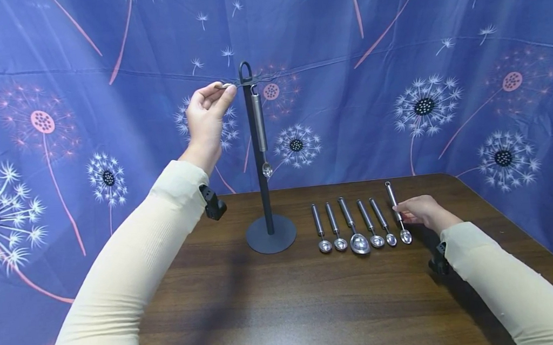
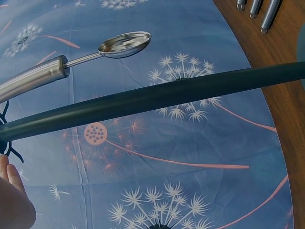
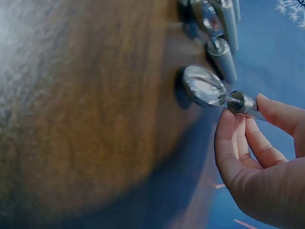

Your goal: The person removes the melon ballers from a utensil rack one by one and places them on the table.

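Near the back of the table stands a black rack (image 1: 265, 200) with a loop and curved hooks at its top. My left hand (image 1: 206, 116) pinches the end of one hook between thumb and fingers. From another hook hangs a steel melon baller (image 1: 259, 122), its scoop (image 2: 125, 44) clear in the left wrist view. At the right of the table, my right hand (image 1: 423, 212) pinches the handle of a second melon baller (image 1: 391, 195). Its scoop (image 3: 204, 86) is low over the tabletop; whether it touches is hard to tell.
Several steel scoops lie side by side between the rack and my right hand, including a larger scoop (image 1: 359, 243) in the middle. The brown wooden table (image 1: 287, 312) ends at a blue dandelion-print cloth (image 1: 349, 107) behind.
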Motion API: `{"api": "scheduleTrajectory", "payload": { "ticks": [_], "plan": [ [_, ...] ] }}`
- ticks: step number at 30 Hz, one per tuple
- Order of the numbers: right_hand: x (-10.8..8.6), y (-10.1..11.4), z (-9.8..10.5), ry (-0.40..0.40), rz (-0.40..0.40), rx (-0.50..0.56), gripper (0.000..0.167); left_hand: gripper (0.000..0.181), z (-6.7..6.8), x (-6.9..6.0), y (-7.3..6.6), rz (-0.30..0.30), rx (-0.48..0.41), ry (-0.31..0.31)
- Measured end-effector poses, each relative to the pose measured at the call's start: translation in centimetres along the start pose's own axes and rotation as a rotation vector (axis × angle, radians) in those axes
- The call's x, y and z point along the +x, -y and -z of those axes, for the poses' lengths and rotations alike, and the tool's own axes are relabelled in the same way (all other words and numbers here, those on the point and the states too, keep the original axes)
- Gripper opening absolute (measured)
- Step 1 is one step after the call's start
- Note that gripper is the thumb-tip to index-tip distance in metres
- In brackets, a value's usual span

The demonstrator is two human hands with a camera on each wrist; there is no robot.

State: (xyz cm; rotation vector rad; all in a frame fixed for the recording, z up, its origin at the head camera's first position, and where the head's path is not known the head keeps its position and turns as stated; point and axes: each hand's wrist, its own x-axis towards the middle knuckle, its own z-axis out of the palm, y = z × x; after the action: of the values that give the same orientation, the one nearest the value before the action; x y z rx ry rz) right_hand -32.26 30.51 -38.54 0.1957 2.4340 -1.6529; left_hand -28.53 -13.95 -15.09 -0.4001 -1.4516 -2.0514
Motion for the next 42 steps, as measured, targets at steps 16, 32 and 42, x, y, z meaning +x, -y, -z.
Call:
{"api": "scheduleTrajectory", "payload": {
  "ticks": [16, 32, 42],
  "plan": [
    [0.02, -0.95, -0.16, -0.026, -0.084, 0.031, 0.019, 0.024, -0.29, -0.15, 0.10, -0.021, 0.016, 0.011],
    [-0.05, -0.49, -0.36, -0.054, -0.108, -0.045, 0.037, 0.027, -0.50, -0.06, -0.14, 0.012, -0.010, -0.009],
    [-0.05, -0.31, -0.78, -0.046, -0.117, -0.078, 0.043, 0.026, -0.15, -0.06, -0.07, 0.005, -0.011, -0.015]
  ]
}}
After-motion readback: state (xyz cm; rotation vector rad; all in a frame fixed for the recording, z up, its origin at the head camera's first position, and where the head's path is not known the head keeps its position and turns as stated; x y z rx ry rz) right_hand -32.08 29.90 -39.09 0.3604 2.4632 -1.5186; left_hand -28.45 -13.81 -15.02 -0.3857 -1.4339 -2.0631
